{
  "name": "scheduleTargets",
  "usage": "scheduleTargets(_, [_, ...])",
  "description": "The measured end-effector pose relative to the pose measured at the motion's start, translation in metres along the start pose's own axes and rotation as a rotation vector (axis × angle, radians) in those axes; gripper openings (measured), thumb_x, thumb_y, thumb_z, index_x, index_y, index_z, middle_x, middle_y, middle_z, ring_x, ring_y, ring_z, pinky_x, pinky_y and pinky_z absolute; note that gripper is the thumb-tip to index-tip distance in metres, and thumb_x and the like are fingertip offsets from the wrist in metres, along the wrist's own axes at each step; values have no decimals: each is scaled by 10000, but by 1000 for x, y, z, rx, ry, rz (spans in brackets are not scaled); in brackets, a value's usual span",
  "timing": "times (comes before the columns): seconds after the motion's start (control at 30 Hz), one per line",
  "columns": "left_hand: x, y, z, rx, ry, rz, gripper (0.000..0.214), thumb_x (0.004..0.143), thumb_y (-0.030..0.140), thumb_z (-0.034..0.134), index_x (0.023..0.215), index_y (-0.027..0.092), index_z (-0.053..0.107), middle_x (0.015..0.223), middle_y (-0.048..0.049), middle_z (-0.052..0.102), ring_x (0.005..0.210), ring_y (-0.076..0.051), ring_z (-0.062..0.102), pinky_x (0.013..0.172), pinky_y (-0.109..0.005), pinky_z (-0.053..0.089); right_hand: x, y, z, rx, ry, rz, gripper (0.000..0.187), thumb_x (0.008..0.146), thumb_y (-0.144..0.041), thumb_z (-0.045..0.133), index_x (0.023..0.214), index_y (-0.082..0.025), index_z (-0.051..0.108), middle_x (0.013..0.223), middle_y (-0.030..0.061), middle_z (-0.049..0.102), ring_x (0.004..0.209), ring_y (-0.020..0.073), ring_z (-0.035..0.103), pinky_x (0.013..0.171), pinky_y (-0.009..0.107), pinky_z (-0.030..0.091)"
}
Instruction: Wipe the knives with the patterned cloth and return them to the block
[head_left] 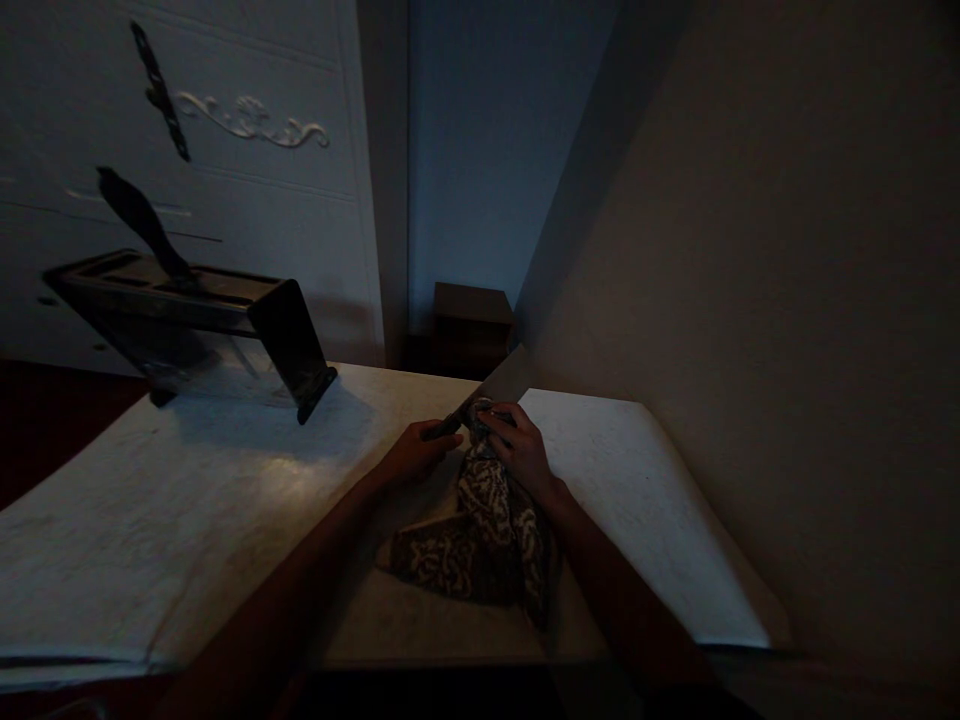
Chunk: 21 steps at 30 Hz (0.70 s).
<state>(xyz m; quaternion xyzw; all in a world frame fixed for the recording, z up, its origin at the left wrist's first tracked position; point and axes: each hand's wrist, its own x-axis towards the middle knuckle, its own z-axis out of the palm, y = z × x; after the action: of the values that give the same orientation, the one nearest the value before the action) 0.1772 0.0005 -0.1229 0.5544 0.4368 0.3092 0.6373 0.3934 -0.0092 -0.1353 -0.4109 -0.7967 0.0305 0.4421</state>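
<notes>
My left hand [417, 452] is closed around the dark handle of a broad-bladed knife [507, 377], whose blade points away to the upper right. My right hand [519, 448] pinches the bunched top of a brown and cream patterned cloth [487, 500] against the knife near the base of the blade. The rest of the cloth hangs down and spreads on the table below my hands. Dim light hides the exact place of my right fingertips.
A knife block [202, 330] with clear sides and one black-handled knife [146, 225] in it stands at the table's left. The pale table [247, 520] meets a wall [750, 250] on the right. Behind are a white door [262, 200] and a small brown box-like piece [472, 315].
</notes>
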Motion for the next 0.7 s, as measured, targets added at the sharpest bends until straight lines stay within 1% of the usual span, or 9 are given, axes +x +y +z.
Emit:
scheduleTargets(0.07, [1, 0, -4, 18, -54, -12, 440, 717, 555, 679, 795, 163, 496, 486, 76, 397, 332, -51, 319, 311, -176, 233, 0, -1, 0, -17, 10, 8, 444, 860, -114, 508, 1243, -297, 640, 1177, 68, 567, 1074, 189, 574, 903, 336, 520])
scheduleTargets(0.17, [4, -2, -11, 41, -108, -37, 433, 735, 553, 678, 791, 166, 491, 493, 75, 395, 330, -51, 315, 308, -179, 229, 0, -3, 1, -46, 59, 46, 434, 876, -122, 488, 1248, -288, 638, 1169, 73, 565, 1074, 186, 573, 894, 326, 524])
scheduleTargets(0.33, [6, -4, -19, 69, -158, -71, 427, 738, 541, 692, 789, 157, 513, 497, 63, 419, 331, -56, 330, 310, -186, 226, 1, -3, 0, -82, 174, 147, 430, 884, -130, 472, 1249, -286, 636, 1149, 74, 560, 1074, 184, 568, 920, 329, 513])
scheduleTargets(0.43, [4, -3, -23, 51, -176, -86, 418, 741, 531, 697, 804, 156, 524, 494, 64, 411, 330, -56, 323, 310, -186, 222, 3, 0, -3, -89, 220, 191, 400, 888, -151, 476, 1221, -280, 657, 1146, 77, 558, 1073, 187, 567, 924, 328, 507])
scheduleTargets(0.53, [1, 1, -28, 11, -190, -103, 410, 737, 520, 707, 785, 160, 516, 486, 69, 385, 330, -53, 313, 306, -182, 214, 4, 7, -9, -81, 248, 245, 377, 880, -169, 487, 1188, -272, 677, 1121, 75, 570, 1055, 190, 571, 922, 338, 501])
scheduleTargets(0.7, [-1, 4, -35, -50, -191, -121, 396, 735, 498, 716, 807, 163, 518, 493, 80, 352, 325, -41, 275, 297, -174, 180, 4, 28, -18, -104, 354, 341, 328, 841, -193, 519, 1102, -218, 716, 1032, 78, 597, 945, 183, 582, 861, 332, 504])
